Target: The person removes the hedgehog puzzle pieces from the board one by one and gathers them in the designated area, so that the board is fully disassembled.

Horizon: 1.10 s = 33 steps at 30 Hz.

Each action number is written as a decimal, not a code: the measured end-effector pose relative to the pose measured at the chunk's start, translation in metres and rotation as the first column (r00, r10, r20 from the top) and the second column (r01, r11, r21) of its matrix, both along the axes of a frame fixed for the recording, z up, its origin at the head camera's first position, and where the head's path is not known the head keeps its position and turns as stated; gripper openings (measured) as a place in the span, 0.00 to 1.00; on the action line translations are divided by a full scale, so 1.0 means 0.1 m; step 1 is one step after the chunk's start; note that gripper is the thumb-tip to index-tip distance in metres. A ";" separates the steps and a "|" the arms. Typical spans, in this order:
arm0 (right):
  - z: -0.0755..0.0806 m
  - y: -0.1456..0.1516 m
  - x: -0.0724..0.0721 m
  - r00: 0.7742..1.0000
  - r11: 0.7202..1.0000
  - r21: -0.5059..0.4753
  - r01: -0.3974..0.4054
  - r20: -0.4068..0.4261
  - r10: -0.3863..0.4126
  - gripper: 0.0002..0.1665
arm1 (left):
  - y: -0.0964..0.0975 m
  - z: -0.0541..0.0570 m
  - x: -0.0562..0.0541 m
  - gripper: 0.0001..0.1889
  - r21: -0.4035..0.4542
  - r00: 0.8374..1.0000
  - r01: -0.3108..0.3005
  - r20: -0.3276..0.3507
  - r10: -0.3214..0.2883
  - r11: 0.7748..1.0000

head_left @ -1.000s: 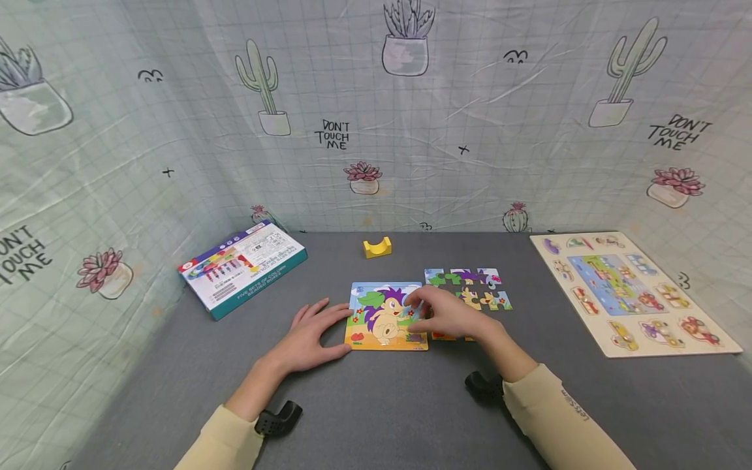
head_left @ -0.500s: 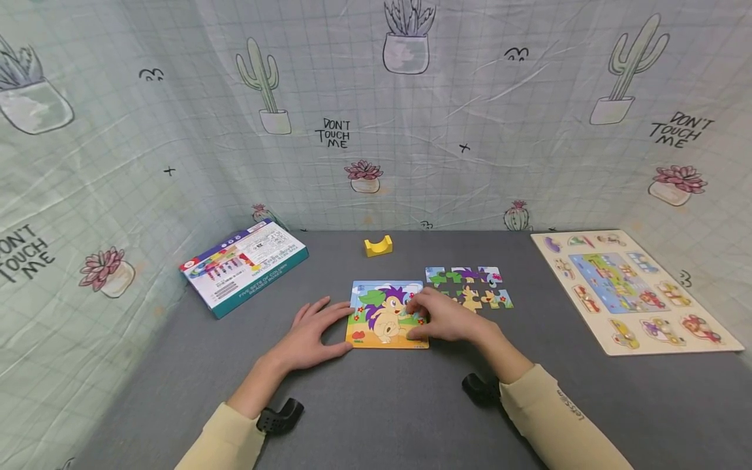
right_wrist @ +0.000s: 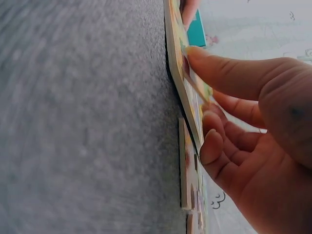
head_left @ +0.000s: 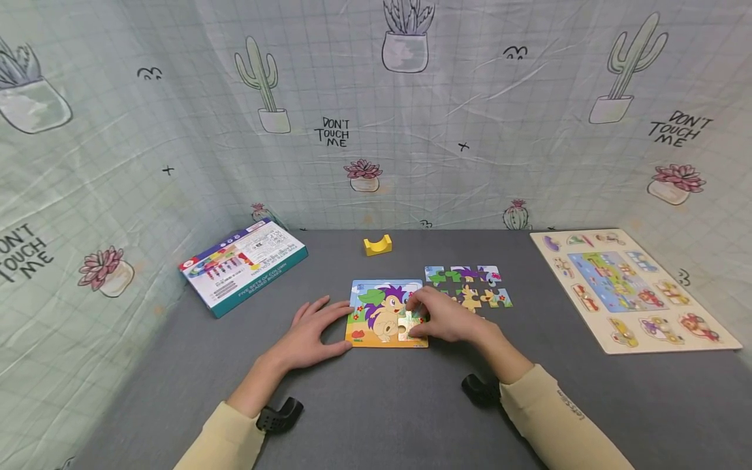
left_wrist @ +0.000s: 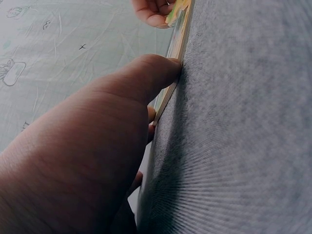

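A jigsaw puzzle board point(head_left: 367, 339) with a purple-spined hedgehog picture lies flat on the grey table. My left hand point(head_left: 308, 335) rests at its left side, fingers spread and fairly straight. In the left wrist view, the left thumb touches the board's edge. Over the board's lower right part, my right hand point(head_left: 445, 315) pinches a puzzle piece point(head_left: 407, 326) between thumb and fingers. The right wrist view shows this piece tilted against the board, partly hidden by the fingers. Beyond the right hand lie several other jigsaw pieces point(head_left: 469, 298), some of them hidden by it.
At the back left is a boxed toy point(head_left: 247, 264). A yellow curved block point(head_left: 378, 245) sits behind the board. To the right lies a wooden picture board point(head_left: 625, 287) with vehicle and animal shapes. A cactus-print cloth point(head_left: 405, 137) hangs around the table.
The right hand has settled slightly left and now pinches a piece that shows tilted up, with glare on it, at the board's lower right. The left hand stays in place.
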State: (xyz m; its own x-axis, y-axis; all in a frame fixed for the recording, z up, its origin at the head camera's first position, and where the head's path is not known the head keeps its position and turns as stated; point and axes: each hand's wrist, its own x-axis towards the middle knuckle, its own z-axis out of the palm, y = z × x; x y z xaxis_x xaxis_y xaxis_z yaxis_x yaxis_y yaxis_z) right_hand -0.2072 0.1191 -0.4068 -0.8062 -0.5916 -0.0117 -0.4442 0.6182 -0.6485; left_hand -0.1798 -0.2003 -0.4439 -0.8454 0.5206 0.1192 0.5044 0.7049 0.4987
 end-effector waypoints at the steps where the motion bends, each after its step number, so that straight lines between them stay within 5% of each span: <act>1: 0.00 0.01 0.00 1.000 1.000 -0.014 0.003 0.010 -0.003 0.21 | 0.00 0.00 0.00 0.35 -0.001 1.000 0.000 0.000 0.000 1.000; 22: 0.01 0.13 -0.02 0.998 0.979 -0.202 0.006 0.057 0.006 0.11 | 0.01 0.01 0.00 0.35 0.005 1.000 0.006 0.002 -0.006 1.000; 33: 0.09 0.36 -0.06 0.999 0.974 -0.224 0.032 0.050 -0.022 0.09 | 0.00 -0.01 -0.01 0.34 0.020 1.000 0.004 -0.008 -0.004 1.000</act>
State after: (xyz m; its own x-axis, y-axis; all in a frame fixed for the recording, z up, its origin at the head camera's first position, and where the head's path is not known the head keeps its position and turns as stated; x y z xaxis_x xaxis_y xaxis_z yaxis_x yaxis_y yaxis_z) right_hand -0.2131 0.1549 -0.3979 -0.8235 -0.5615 0.0815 -0.3956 0.4652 -0.7919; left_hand -0.1803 -0.2000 -0.4452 -0.8424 0.5212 0.1366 0.5111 0.6927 0.5089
